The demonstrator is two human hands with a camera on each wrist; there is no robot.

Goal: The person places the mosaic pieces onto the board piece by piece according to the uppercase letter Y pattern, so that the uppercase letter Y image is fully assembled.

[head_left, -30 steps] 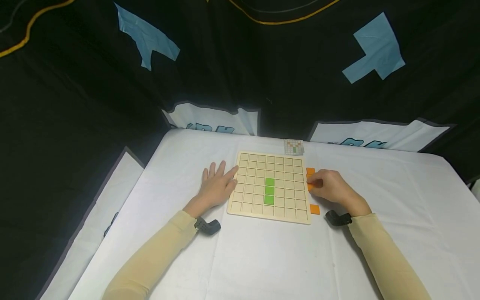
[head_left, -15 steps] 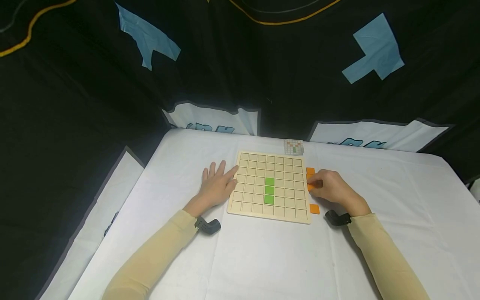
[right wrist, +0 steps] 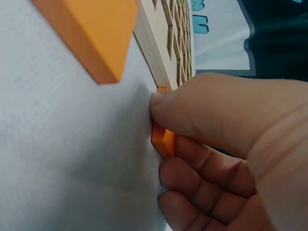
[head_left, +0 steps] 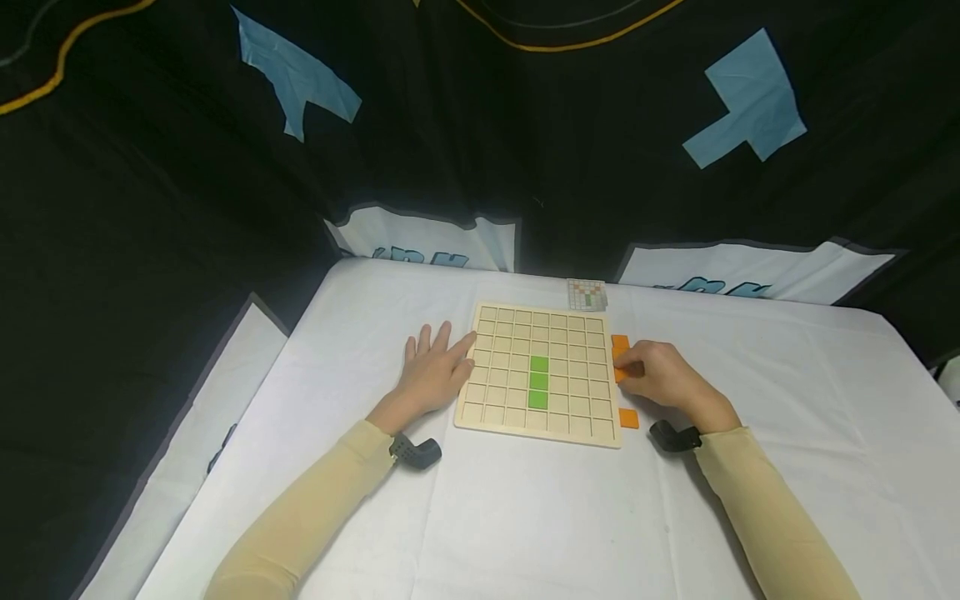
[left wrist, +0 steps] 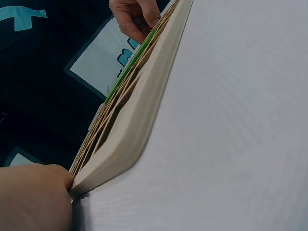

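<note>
A pale wooden grid board (head_left: 495, 408) lies flat on the white table, with a column of green square tiles (head_left: 538, 382) in its cells. My left hand (head_left: 431, 375) rests with spread fingers on the table, its fingertips at the board's left edge. On the other side, my right hand (head_left: 663, 375) pinches an orange tile (right wrist: 164, 139) between thumb and fingers, close beside the board's right edge. Another orange tile (head_left: 620, 342) shows just beyond those fingers. Nearer to me lies a separate orange tile (head_left: 628, 418), large at the top of the right wrist view.
A small card (head_left: 587, 295) with a printed coloured grid lies behind the board's far edge. White cloth covers the table (head_left: 525, 517). Black curtain (head_left: 480, 150) with blue tape pieces (head_left: 750, 100) hangs beyond it.
</note>
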